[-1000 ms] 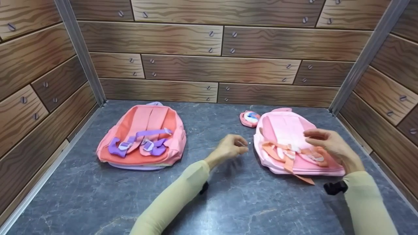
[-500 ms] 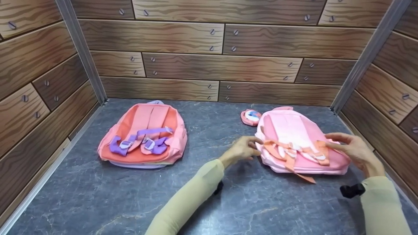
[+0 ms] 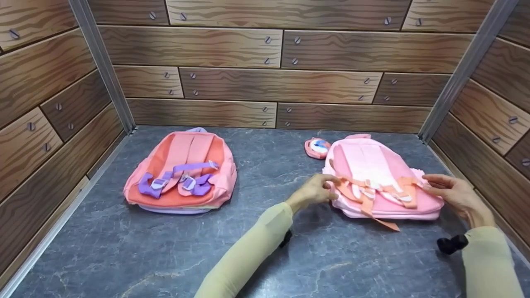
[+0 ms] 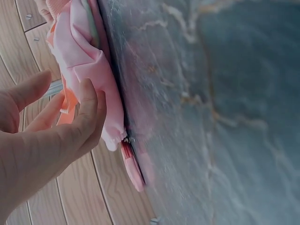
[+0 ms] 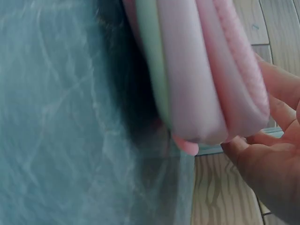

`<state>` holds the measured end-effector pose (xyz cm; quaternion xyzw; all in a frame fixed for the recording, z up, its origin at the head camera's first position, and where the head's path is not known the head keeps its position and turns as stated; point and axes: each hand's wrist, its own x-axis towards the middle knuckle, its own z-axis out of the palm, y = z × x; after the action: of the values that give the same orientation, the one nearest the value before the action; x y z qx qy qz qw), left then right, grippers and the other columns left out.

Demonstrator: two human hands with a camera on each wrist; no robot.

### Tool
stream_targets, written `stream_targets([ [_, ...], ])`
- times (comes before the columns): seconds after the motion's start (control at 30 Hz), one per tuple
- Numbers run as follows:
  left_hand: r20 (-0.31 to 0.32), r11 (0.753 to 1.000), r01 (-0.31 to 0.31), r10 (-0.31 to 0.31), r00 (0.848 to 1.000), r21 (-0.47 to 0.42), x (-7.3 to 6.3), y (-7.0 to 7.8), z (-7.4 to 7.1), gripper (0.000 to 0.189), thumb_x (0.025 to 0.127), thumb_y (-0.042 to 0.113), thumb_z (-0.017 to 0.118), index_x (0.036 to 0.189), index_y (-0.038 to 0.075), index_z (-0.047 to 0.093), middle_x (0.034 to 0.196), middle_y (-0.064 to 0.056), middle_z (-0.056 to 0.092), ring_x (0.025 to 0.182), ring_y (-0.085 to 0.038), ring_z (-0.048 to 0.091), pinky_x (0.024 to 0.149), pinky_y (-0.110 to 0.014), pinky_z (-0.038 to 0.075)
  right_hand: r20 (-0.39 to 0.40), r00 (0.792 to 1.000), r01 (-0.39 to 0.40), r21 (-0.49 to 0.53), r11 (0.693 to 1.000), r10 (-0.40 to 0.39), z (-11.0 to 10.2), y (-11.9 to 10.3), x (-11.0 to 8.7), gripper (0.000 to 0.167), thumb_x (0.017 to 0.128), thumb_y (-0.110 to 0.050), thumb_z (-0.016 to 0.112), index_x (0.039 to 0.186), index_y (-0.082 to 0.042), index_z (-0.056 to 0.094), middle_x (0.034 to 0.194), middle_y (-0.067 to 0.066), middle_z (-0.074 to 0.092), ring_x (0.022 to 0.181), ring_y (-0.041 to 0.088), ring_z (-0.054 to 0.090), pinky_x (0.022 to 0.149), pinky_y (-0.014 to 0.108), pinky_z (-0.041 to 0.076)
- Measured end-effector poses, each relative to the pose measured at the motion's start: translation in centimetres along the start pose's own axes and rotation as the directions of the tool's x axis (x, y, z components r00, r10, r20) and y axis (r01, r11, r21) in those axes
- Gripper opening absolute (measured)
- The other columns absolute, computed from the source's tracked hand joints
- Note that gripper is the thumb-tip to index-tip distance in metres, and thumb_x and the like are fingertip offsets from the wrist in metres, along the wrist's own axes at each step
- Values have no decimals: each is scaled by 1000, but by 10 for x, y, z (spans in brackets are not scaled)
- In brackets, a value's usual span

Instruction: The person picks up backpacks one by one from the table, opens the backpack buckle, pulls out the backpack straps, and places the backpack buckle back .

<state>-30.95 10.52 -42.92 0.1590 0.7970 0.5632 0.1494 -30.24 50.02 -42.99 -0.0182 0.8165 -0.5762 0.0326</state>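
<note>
A light pink backpack (image 3: 364, 157) with orange straps (image 3: 366, 203) lies strap side up on the right of the dark marbled table. My left hand (image 3: 316, 190) is at its left side, fingers loosely bent and reaching against the pink fabric; the left wrist view shows the thumb apart from the fingers. At the bag's right side is my right hand (image 3: 459, 198), its fingertips by the edge. In the right wrist view the fingers (image 5: 276, 89) lie along the side of the bag, partly hidden behind it. Neither hand visibly grips the fabric.
A second backpack (image 3: 182, 165), coral pink with purple straps (image 3: 198, 188), lies on the left of the table (image 3: 265, 165). A small round pink pouch (image 3: 317, 148) with a white and blue front sits beside the light pink bag's upper left. Wood-patterned walls (image 3: 198, 45) enclose the table.
My left hand has moved right to the light pink backpack's left side. The right hand has moved from above the bag out to its right side. The bags stay nearly in place.
</note>
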Motion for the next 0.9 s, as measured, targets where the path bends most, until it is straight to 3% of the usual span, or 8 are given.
stream_targets([
  [0.13, 7, 1000, -12, 12, 1000, 6, 1, -2, 1, 42, 80, -4, 73, 120, 9, 68, 70, -1, 58, 60, -9, 54, 56, -20, 47, 14, 998, -52, -87, 995, 53, -6, 5, -2, 35, 91, -20, 70, 126, -18, 63, 104, -31, 58, 94, -12, 52, 78, 13, 50],
  [0.3, 9, 1000, -10, 10, 1000, 19, 2, -3, 1, 42, 81, -2, 74, 121, 11, 68, 69, -1, 58, 61, -9, 54, 55, -19, 44, 3, 992, -116, -310, 944, 123, -11, 7, -4, 64, 91, -42, 68, 143, -10, 49, 120, -23, 54, 108, -6, 42, 80, 10, 42],
  [0.37, 8, 1000, -5, 5, 1000, 27, 2, -3, 1, 43, 81, -1, 75, 121, 13, 68, 70, -1, 59, 62, -10, 54, 55, -19, 44, 16, 991, -122, -314, 942, 134, -12, 9, -4, 64, 91, -43, 66, 144, -11, 48, 135, -10, 50, 112, -3, 40, 82, 11, 42],
  [0.5, 17, 998, 3, -4, 1000, 57, 1, -3, -1, 43, 81, 2, 75, 121, 15, 68, 74, -2, 60, 65, -11, 55, 57, -20, 45, 31, 989, -134, -233, 963, 145, -11, 13, -3, 55, 92, -36, 68, 141, -15, 52, 141, 3, 43, 105, -5, 45, 82, 15, 47],
  [0.6, 18, 997, -1, -1, 1000, 76, 0, -2, -2, 40, 82, 3, 75, 119, 15, 67, 79, -3, 60, 66, -11, 55, 58, -21, 45, 15, 992, -120, -225, 967, 127, -9, 12, -4, 63, 91, -32, 70, 144, -7, 46, 144, 13, 39, 99, -5, 49, 81, 17, 50],
  [0.73, 19, 997, -27, 26, 999, 69, -2, -3, -5, 39, 85, 3, 73, 120, 16, 63, 80, -6, 62, 67, -13, 58, 63, -26, 50, 5, 991, -130, -288, 949, 137, -4, 9, -3, 84, 89, -39, 70, 150, 3, 29, 154, 29, 21, 118, 17, 44, 79, 13, 48],
  [0.83, 33, 997, -47, 45, 998, 57, -4, -4, -9, 46, 86, 3, 71, 128, 20, 61, 81, -5, 61, 70, -15, 59, 67, -30, 53, 13, 987, -147, -313, 938, 159, -1, 6, -2, 90, 88, -44, 70, 151, 3, 26, 156, 31, 18, 132, 36, 30, 78, 11, 44],
  [0.9, 37, 997, -63, 61, 997, 54, -5, -5, -11, 51, 86, 3, 70, 132, 22, 59, 81, -5, 61, 70, -15, 58, 67, -30, 52, 14, 987, -146, -325, 934, 159, 0, 6, -2, 90, 88, -45, 70, 151, 2, 28, 156, 30, 20, 134, 38, 28, 79, 10, 42],
])
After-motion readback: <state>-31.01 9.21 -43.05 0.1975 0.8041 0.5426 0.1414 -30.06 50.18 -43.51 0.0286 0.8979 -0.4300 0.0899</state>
